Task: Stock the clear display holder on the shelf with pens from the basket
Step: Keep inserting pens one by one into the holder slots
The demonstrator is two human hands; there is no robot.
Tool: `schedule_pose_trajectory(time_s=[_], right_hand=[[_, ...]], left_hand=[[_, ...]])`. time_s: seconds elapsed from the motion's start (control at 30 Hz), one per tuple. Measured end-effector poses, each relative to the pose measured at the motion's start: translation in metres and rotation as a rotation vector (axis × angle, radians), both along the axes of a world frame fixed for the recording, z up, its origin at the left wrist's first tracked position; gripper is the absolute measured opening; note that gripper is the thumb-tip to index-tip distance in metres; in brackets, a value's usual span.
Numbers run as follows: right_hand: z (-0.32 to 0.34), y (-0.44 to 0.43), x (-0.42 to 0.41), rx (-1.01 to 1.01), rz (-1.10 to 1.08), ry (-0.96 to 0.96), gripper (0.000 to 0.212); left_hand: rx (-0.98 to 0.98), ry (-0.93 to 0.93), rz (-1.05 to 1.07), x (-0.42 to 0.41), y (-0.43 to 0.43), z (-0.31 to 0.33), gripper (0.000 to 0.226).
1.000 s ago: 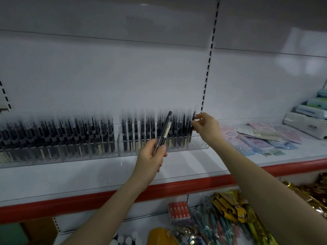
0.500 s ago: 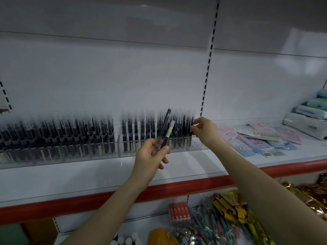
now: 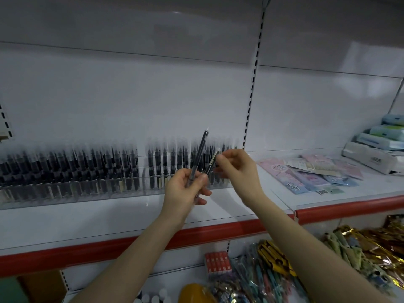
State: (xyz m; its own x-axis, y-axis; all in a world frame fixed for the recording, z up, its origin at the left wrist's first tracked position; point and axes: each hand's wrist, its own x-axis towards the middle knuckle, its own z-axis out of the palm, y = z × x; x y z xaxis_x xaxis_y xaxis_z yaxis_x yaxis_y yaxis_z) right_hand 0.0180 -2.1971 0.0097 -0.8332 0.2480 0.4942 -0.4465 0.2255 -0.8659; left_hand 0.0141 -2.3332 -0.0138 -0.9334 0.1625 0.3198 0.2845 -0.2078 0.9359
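Note:
A long clear display holder (image 3: 140, 190) runs along the white shelf, packed with upright dark pens (image 3: 91, 169). In front of its right part, my left hand (image 3: 185, 189) is shut on two dark pens (image 3: 200, 154) that fan upward. My right hand (image 3: 238, 169) pinches the top of the shorter of the two pens (image 3: 213, 162), the one with a pale label. The basket is out of view.
Flat pastel stationery packs (image 3: 306, 173) and white boxes (image 3: 376, 158) lie on the shelf to the right. The shelf's front edge has a red strip (image 3: 218, 231). Below it are packaged pens (image 3: 262, 274), gold-wrapped goods (image 3: 371, 241) and a small red box (image 3: 218, 262).
My right hand has left the holder's right end and come left to the shorter pen in my left hand. My left hand has stayed in place, and its pens have fanned apart.

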Motion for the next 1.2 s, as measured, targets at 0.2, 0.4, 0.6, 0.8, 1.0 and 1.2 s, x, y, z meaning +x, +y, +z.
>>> schedule_pose_trajectory(time_s=[0.2,0.4,0.6,0.8,1.0,1.2], right_hand=[[0.005,-0.01,0.005,-0.147,0.072,-0.01,0.014],[0.01,0.001,-0.001,-0.022,-0.033,0.019,0.006],[-0.012,0.014,-0.003,0.672,-0.382,0.383,0.027],[-0.02,0.014,-0.007,0.934,-0.349,0.557,0.03],[-0.016,0.021,-0.007,0.636,-0.243,0.405,0.022],[-0.006,0.031,-0.008,0.205,-0.175,0.036,0.029]], left_hand=[[-0.015,-0.007,-0.051,0.008,-0.004,0.003,0.004],[-0.014,-0.013,-0.075,0.014,-0.01,0.006,0.003],[0.03,-0.024,-0.053,0.015,-0.009,0.015,0.006],[0.038,-0.023,-0.071,0.021,-0.004,0.02,0.017],[0.01,-0.069,0.06,0.012,-0.007,0.02,0.024],[0.044,-0.057,0.049,0.009,-0.008,0.016,0.019]])
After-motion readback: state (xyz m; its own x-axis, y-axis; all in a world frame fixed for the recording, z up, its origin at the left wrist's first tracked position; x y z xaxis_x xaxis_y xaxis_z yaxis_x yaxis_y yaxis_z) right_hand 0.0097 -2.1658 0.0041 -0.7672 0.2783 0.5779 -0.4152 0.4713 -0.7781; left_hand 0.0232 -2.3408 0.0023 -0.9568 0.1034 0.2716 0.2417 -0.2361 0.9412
